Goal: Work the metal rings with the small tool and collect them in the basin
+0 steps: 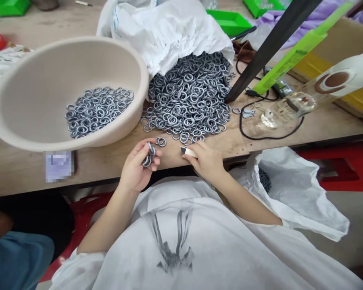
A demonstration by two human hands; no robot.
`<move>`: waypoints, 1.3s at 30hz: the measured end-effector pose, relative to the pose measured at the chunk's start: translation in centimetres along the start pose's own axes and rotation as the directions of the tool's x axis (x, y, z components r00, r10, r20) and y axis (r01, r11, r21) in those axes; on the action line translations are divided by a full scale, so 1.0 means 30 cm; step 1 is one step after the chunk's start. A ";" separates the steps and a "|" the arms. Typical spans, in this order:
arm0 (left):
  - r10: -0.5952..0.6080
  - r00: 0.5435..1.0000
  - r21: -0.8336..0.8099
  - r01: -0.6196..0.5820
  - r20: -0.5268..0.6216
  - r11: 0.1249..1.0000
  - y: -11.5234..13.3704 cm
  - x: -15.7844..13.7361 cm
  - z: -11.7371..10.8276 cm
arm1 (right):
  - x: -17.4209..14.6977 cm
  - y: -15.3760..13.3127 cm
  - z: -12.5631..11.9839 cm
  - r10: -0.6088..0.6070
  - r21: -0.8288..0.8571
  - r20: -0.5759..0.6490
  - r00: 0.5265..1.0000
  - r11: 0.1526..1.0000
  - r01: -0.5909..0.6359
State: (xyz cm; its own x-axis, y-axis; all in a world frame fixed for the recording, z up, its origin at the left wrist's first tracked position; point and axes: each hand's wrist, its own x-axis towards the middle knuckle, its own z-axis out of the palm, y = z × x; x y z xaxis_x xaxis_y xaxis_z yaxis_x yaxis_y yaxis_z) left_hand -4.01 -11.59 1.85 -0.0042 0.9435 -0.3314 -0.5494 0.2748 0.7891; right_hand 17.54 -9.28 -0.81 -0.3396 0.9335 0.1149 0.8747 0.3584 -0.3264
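Note:
My left hand (136, 167) is closed around several grey metal rings (149, 155), held at the table's front edge. Close to its fingertips, a few loose rings (161, 141) lie on the wood. My right hand (208, 161) grips a small white-handled tool with a dark flat tip (184, 150); its exact kind is unclear. Just beyond both hands spreads a large heap of rings (187, 100), spilling from a white sack (169, 32). A wide beige basin (21, 100) on the left holds more rings (99, 110).
A clear bottle (278, 112), a black cable (263, 138) and a dark slanted post (269, 52) stand or lie at right. Below the table edge hangs an open white bag (296, 189) with rings inside. Another person's blue clothing (21, 257) shows at lower left.

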 end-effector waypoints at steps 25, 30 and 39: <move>-0.082 0.978 0.143 0.055 0.190 0.988 -0.108 -0.038 0.080 | 0.010 -0.120 0.018 -0.127 0.863 -0.207 0.970 0.442 0.242; -0.180 0.955 0.075 0.167 0.235 0.983 -0.085 -0.064 0.093 | 0.030 -0.117 -0.009 -0.100 0.821 -0.289 0.952 0.486 0.300; -0.160 0.974 0.021 0.159 0.163 0.987 -0.072 -0.069 0.094 | -0.016 -0.111 -0.074 -0.282 0.516 -0.211 0.936 0.781 0.352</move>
State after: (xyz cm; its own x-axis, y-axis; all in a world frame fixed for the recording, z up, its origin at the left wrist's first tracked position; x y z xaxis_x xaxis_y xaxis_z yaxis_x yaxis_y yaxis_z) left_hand -0.46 -13.62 2.28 0.2200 0.9046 -0.3651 -0.5250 0.4252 0.7372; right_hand 15.55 -10.88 2.30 -0.4920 0.7745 0.3975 0.3850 0.6031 -0.6986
